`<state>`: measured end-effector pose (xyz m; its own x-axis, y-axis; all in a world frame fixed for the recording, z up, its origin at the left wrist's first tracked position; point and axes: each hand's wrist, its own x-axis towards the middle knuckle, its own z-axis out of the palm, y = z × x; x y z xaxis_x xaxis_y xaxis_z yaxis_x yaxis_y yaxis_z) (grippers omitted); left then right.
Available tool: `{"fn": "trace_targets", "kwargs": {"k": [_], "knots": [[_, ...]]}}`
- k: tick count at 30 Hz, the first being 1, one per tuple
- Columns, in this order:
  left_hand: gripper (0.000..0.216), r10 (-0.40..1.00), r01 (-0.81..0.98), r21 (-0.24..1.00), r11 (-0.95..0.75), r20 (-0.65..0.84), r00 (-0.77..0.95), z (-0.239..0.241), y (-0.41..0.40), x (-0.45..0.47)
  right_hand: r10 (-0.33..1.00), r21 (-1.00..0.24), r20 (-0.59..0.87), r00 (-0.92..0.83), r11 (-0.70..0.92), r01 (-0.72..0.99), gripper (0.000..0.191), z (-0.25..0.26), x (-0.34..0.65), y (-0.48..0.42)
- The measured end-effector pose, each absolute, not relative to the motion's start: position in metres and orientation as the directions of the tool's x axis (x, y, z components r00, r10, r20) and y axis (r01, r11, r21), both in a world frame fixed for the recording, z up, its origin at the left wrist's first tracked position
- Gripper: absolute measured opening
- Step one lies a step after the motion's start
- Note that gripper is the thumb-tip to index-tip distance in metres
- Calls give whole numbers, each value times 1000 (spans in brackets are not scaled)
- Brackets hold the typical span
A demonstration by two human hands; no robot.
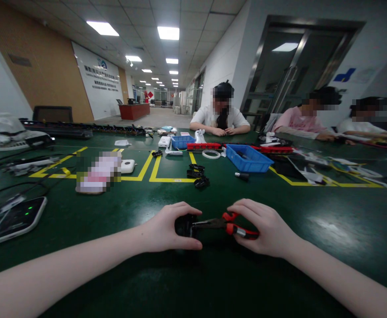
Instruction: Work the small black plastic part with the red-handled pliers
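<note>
My left hand [167, 227] is closed around a small black part [184, 224] that rests on the green table [213, 274]. My right hand [262, 225] grips the red handles of a pair of pliers [228, 223]. The pliers' dark jaws point left and meet the black part. Both hands sit close together near the table's front middle. Most of the black part is hidden under my left fingers.
Several more black parts [198, 174] lie further out by yellow tape lines [153, 176]. A blue bin [248, 157], a tape roll [211, 153], a white device [127, 166] and a phone [17, 218] at left are on the table. Three people sit at the far side.
</note>
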<state>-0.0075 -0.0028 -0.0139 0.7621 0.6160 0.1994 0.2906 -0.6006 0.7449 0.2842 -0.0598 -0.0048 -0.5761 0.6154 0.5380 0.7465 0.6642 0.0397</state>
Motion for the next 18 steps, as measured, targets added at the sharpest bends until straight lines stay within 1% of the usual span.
{"fn": "trace_targets", "kwargs": {"k": [5, 7, 10, 13, 18], "knots": [[64, 598, 265, 726, -634, 243, 764, -16, -3, -8, 613, 41, 537, -579, 667, 744, 39, -5, 285, -60], [65, 588, 250, 710, -659, 279, 759, -17, -4, -8, 630, 19, 525, -573, 664, 748, 38, -5, 284, -60], [66, 574, 232, 676, -700, 339, 745, -18, -5, -8, 693, -70, 476, -541, 644, 762, 37, -5, 281, -60], [65, 570, 235, 659, -715, 355, 740, -17, -6, -8, 749, -163, 430, -503, 613, 773, 34, -3, 278, -60], [65, 581, 248, 666, -704, 339, 740, -16, -7, -8, 778, -231, 404, -482, 597, 768, 34, -3, 278, -60]]}}
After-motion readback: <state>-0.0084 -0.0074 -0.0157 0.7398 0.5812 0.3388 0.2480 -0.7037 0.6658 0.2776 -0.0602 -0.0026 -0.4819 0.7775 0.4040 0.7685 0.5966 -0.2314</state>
